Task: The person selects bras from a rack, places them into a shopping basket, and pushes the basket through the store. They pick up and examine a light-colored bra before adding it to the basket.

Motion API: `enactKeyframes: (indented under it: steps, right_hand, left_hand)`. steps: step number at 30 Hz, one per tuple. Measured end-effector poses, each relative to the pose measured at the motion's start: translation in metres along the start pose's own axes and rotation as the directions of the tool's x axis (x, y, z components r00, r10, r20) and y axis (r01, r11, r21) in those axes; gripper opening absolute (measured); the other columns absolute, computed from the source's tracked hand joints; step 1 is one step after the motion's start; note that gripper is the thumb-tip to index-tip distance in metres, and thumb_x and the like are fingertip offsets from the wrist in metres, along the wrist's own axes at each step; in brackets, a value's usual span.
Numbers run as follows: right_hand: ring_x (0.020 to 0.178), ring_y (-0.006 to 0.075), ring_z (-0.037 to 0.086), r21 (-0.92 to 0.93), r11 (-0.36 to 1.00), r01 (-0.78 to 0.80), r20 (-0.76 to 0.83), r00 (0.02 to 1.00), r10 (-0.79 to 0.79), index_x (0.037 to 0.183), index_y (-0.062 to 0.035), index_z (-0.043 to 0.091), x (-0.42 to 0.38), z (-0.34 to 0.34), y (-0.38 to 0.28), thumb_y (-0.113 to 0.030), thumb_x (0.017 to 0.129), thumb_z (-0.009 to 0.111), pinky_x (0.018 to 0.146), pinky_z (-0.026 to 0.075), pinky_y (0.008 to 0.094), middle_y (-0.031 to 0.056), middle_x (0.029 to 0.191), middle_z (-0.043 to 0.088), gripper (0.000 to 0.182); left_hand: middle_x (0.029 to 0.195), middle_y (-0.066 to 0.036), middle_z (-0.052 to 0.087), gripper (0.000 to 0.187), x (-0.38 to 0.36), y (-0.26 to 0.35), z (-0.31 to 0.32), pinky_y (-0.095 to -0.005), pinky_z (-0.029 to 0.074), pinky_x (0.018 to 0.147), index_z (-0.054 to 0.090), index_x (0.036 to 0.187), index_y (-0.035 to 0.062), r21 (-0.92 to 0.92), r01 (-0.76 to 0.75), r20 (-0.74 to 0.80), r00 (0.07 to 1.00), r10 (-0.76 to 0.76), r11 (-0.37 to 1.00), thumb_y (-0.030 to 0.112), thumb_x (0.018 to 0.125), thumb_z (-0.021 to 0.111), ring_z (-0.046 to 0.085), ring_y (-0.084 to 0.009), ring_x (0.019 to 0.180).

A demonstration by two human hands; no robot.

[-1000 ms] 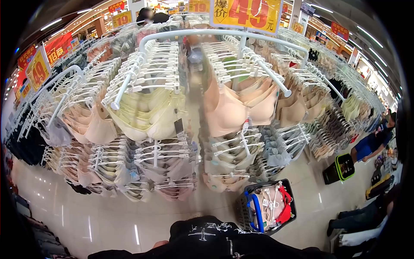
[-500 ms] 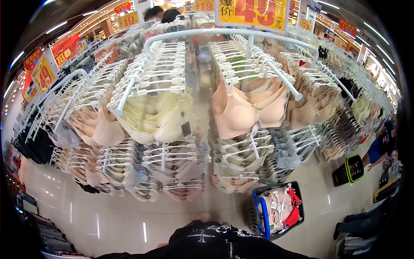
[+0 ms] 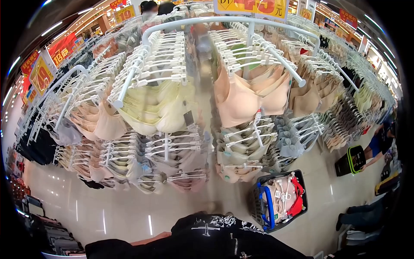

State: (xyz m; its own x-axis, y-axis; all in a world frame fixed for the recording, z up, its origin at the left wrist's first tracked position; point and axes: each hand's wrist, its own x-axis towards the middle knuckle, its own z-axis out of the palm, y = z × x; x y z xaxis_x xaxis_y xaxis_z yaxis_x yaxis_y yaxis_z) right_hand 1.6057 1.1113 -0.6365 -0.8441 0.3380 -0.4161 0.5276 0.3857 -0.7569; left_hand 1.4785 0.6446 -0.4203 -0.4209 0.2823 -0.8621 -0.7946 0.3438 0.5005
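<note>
At the bottom edge, part of my left hand and bare forearm (image 3: 154, 238) shows below a black sleeve, close against my black printed top (image 3: 207, 231). Its fingers cannot be made out, nor anything in them. My right hand is out of view. On the floor to the right of my body stands a black shopping basket with a blue handle (image 3: 268, 207), holding beige bras (image 3: 280, 196) on white hangers and a red garment (image 3: 296, 196). Pale yellow bras (image 3: 161, 108) and peach bras (image 3: 241, 99) hang ahead on a white rack (image 3: 228, 20).
Lower rows of bras (image 3: 172, 159) hang beneath the front rack. At right, a person in blue (image 3: 379, 144) has a hand at a black basket with a green rim (image 3: 355, 159). Folded clothes (image 3: 56, 235) lie at lower left. Yellow price signs (image 3: 258, 7) stand above.
The view has tipped slightly downward, so racks and blue-handled basket sit higher. More of my left forearm shows. The person at right now has a hand at the green-rimmed basket.
</note>
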Motion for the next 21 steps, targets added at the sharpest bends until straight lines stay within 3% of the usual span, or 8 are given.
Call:
enactKeyframes:
  steps: [6,7,12,17,20,21]
  right_hand:
    - [0.084,0.0276,0.056,0.005,1.0,-0.009,0.004,1.0,0.009,0.091,-0.0021,0.055,-0.003,0.001,0.007,-0.016,0.076,0.059,0.072,0.043,0.0308,0.0173,0.09,0.056,0.021]
    - [0.084,0.0276,0.056,0.008,1.0,-0.007,0.004,1.0,0.007,0.091,-0.0021,0.055,-0.004,0.001,0.007,-0.016,0.076,0.059,0.072,0.043,0.0308,0.0174,0.09,0.056,0.021]
    - [0.083,0.0275,0.057,0.012,1.0,-0.017,0.003,1.0,0.016,0.09,-0.002,0.055,-0.004,0.001,0.016,-0.016,0.076,0.06,0.071,0.043,0.0308,0.0175,0.089,0.057,0.021]
    - [0.082,0.0275,0.057,0.012,0.999,-0.032,0.007,0.999,0.032,0.089,-0.0018,0.055,-0.008,0.001,0.027,-0.017,0.076,0.06,0.071,0.043,0.0309,0.0176,0.088,0.057,0.021]
    - [0.082,0.0275,0.057,0.018,0.999,-0.038,0.007,0.999,0.038,0.089,-0.0017,0.055,-0.014,0.001,0.035,-0.017,0.076,0.06,0.07,0.044,0.0309,0.0176,0.087,0.057,0.021]
    - [0.082,0.0275,0.057,0.019,0.999,-0.039,0.008,0.999,0.039,0.089,-0.0017,0.055,-0.015,0.002,0.038,-0.017,0.076,0.061,0.07,0.044,0.0309,0.0176,0.087,0.057,0.021]
  left_hand:
    - [0.096,-0.006,0.056,0.039,-0.003,-0.004,-0.004,-0.0279,0.046,0.076,0.051,0.109,0.0038,-0.06,-0.074,-0.01,0.997,0.073,0.995,0.031,0.081,0.054,0.054,-0.0176,0.086]
    - [0.094,-0.007,0.051,0.041,-0.002,0.0,0.0,-0.0264,0.045,0.075,0.046,0.112,0.0032,-0.024,-0.127,-0.025,0.992,0.126,0.992,0.031,0.083,0.052,0.052,-0.0157,0.084]
    - [0.078,-0.005,0.052,0.03,0.027,-0.013,0.008,-0.0252,0.044,0.066,0.051,0.103,0.0026,0.316,-0.082,-0.136,0.982,0.131,0.945,0.028,0.087,0.047,0.05,-0.0121,0.073]
    - [0.072,-0.005,0.051,0.024,0.032,-0.009,0.012,-0.0272,0.042,0.059,0.052,0.095,0.0021,0.312,-0.154,-0.067,0.981,0.184,0.937,0.024,0.087,0.047,0.049,-0.0128,0.067]
    - [0.071,-0.011,0.055,0.02,0.039,-0.019,0.013,-0.0352,0.043,0.057,0.05,0.091,0.0016,0.457,-0.334,-0.065,0.912,0.405,0.825,0.021,0.085,0.047,0.054,-0.0219,0.064]
    - [0.072,-0.014,0.056,0.02,0.039,-0.021,0.015,-0.038,0.044,0.059,0.05,0.09,0.0014,0.564,-0.282,-0.131,0.897,0.422,0.776,0.02,0.084,0.047,0.055,-0.0261,0.066]
